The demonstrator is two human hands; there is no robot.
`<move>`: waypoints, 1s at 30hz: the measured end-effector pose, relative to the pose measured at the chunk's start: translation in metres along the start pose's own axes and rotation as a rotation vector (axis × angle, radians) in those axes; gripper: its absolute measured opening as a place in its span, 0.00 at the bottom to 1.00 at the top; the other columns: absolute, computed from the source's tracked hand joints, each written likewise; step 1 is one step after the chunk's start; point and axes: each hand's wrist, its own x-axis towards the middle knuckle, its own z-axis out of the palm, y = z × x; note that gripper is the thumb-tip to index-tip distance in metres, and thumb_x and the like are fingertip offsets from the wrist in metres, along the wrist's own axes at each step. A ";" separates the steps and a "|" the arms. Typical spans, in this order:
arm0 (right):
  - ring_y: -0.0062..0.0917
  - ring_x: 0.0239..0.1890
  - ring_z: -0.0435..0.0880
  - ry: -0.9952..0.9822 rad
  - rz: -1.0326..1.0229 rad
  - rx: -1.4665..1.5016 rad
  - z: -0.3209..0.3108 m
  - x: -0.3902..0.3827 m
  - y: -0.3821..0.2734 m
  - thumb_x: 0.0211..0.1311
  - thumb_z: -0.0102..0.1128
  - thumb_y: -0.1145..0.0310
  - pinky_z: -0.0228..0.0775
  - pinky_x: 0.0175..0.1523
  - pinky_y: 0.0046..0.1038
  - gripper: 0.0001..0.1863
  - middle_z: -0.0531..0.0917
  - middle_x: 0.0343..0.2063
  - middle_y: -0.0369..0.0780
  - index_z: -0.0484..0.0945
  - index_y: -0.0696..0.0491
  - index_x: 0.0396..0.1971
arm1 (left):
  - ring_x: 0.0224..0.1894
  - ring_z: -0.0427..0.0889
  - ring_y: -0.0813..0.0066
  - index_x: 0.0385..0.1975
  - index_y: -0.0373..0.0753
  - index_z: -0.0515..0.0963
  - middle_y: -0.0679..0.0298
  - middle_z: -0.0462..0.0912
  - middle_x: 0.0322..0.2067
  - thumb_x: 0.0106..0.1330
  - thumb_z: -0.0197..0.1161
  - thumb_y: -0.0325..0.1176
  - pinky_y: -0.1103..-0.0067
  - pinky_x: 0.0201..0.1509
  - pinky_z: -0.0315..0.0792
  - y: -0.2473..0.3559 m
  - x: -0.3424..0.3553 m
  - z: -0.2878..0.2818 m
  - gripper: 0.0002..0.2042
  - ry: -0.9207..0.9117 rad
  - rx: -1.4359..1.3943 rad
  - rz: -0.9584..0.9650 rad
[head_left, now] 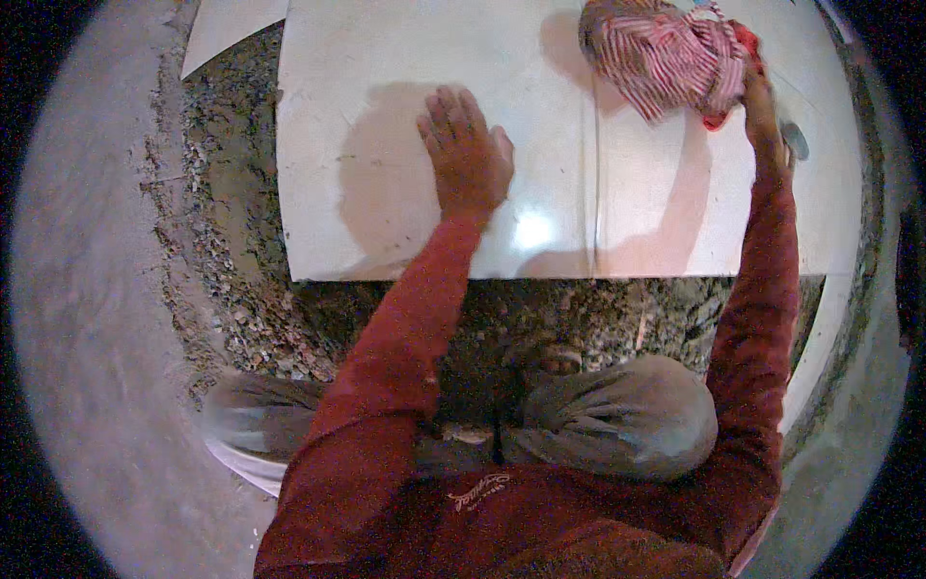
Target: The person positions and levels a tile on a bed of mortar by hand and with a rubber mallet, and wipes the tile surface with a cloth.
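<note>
My left hand [467,154] lies flat, fingers apart, on a large white floor tile [367,212] and holds nothing. My right hand [764,111] reaches far up and to the right and grips a bunched red-and-white striped cloth [661,53], which rests on the neighbouring white tile [666,222]. A thin straight joint [589,183] separates the two tiles. Both my arms are in dark red sleeves.
Rough grey mortar and gravel [241,261] surrounds the tiles on the left and below. Smooth concrete floor [87,318] lies further left. Another tile corner [227,29] shows at top left. My bent knees in grey trousers [617,415] are at the bottom.
</note>
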 end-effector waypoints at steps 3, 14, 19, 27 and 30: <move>0.40 0.61 0.76 -0.039 -0.486 -0.871 0.141 0.023 0.009 0.68 0.57 0.39 0.66 0.66 0.42 0.35 0.79 0.60 0.45 0.73 0.44 0.68 | 0.76 0.50 0.31 0.71 0.24 0.59 0.33 0.55 0.73 0.70 0.60 0.43 0.41 0.78 0.44 -0.019 -0.004 -0.015 0.36 -0.045 -0.010 -0.058; 0.53 0.66 0.66 -0.011 -0.644 -0.965 0.416 -0.059 -0.177 0.57 0.67 0.39 0.59 0.65 0.59 0.31 0.73 0.62 0.47 0.81 0.44 0.53 | 0.77 0.49 0.31 0.71 0.24 0.60 0.31 0.53 0.74 0.70 0.56 0.47 0.42 0.78 0.43 -0.022 0.001 -0.027 0.37 -0.174 -0.017 -0.087; 0.60 0.67 0.65 0.034 -0.924 -0.792 0.552 -0.063 -0.186 0.60 0.65 0.39 0.57 0.67 0.63 0.40 0.68 0.70 0.49 0.70 0.43 0.68 | 0.77 0.50 0.31 0.72 0.28 0.60 0.30 0.53 0.73 0.71 0.55 0.47 0.43 0.79 0.44 -0.021 0.001 -0.022 0.36 -0.272 -0.077 -0.038; 0.50 0.58 0.77 -0.023 -0.861 -0.754 0.672 -0.103 -0.247 0.59 0.63 0.46 0.66 0.58 0.58 0.22 0.79 0.53 0.44 0.85 0.38 0.51 | 0.77 0.51 0.32 0.73 0.29 0.60 0.31 0.53 0.73 0.71 0.56 0.47 0.43 0.79 0.44 -0.020 -0.011 -0.026 0.36 -0.276 -0.068 -0.029; 0.48 0.57 0.77 -0.091 -0.974 -0.631 0.658 -0.083 -0.231 0.57 0.66 0.49 0.67 0.56 0.56 0.22 0.79 0.53 0.44 0.84 0.39 0.51 | 0.77 0.51 0.33 0.73 0.29 0.60 0.31 0.54 0.73 0.70 0.56 0.47 0.44 0.79 0.45 -0.017 -0.007 -0.024 0.36 -0.261 -0.041 -0.031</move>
